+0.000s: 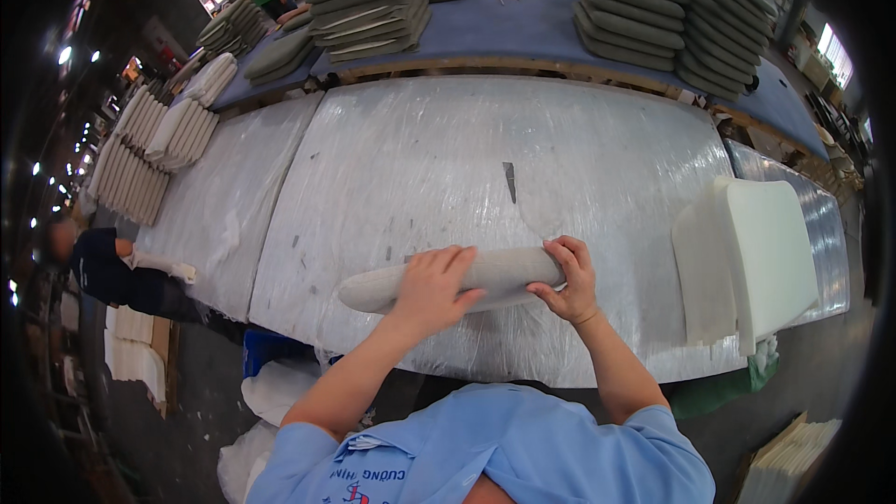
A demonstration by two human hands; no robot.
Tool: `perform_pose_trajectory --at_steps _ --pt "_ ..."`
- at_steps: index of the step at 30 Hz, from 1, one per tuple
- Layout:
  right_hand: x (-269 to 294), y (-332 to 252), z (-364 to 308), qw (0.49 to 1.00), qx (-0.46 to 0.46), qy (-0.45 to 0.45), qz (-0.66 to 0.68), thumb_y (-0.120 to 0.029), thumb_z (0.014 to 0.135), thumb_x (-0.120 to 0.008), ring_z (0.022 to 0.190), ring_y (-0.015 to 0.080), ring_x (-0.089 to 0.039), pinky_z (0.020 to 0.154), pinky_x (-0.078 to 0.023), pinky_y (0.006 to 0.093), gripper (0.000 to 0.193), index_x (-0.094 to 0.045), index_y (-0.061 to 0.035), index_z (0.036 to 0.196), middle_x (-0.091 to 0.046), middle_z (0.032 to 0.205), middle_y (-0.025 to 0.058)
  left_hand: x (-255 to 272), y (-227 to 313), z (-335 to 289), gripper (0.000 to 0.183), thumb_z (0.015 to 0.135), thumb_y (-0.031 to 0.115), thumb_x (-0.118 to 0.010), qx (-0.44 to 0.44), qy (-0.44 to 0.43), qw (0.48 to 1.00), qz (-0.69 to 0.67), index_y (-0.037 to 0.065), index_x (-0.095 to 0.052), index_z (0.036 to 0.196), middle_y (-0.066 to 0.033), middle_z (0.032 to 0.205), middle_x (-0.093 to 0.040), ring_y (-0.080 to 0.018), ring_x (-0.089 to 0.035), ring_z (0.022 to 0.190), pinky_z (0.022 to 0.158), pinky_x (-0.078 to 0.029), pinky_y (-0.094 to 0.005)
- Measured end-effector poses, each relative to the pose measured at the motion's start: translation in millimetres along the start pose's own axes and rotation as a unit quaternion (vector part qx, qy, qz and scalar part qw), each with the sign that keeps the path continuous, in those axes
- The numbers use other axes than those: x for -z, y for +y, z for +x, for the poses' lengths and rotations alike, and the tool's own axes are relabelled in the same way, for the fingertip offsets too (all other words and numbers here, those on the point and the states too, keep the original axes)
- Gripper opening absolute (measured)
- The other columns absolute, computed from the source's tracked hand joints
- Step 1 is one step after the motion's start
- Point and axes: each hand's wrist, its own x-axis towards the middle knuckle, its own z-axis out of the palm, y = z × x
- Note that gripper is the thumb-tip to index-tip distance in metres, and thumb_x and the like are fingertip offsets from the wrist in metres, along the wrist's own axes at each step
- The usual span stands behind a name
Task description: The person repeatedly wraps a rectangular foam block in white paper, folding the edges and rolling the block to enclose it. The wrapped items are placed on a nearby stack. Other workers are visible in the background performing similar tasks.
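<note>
A light grey fabric-covered seat cushion (504,271) stands tilted on its edge, long side across, near the front of the plastic-wrapped table (392,159). My left hand (434,289) grips it left of its middle, fingers over the top and thumb along the near face. At its right end my right hand (569,282) clasps the corner, thumb on the near side and fingers curled over the far side. The cushion's underside is hidden from view. Beyond it on the plastic lies a small dark grey strip (510,183).
White foam pads (770,261) lean at the table's right end. Stacks of grey cushions (369,5) (630,19) stand on a blue-topped table (523,23) at the back, where other people work. Pale cushions (140,159) are piled far left, near a person in dark clothes (112,266).
</note>
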Motion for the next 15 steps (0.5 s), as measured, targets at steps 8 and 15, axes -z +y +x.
perform_pose_trajectory --at_steps 8,15 --pt "6.4 14.6 5.0 0.999 0.035 -0.001 -0.033 -0.043 0.085 -0.087 0.077 0.0271 -0.065 0.066 -0.054 0.0370 0.044 -0.077 -0.0077 0.110 -0.066 0.095 0.0114 -34.9 40.9 47.8 0.053 0.095 0.041 -0.073 -0.064 -0.088 0.994 0.027 0.007 -0.062 0.133 -0.0108 0.107 -0.069 -0.0288 -0.071 0.091 0.077 -0.057 -0.0411" --pt "-0.7 2.9 0.7 0.999 -0.023 0.028 -0.006 -0.016 0.090 -0.080 0.065 0.0257 -0.059 0.057 -0.048 0.0379 0.012 -0.074 -0.0060 0.086 -0.059 0.074 0.0081 -47.2 51.5 44.8 0.025 0.101 0.035 -0.068 -0.054 -0.034 0.998 0.025 0.010 -0.067 0.100 -0.0067 0.082 -0.067 -0.0257 -0.070 0.072 0.064 -0.055 -0.0389"
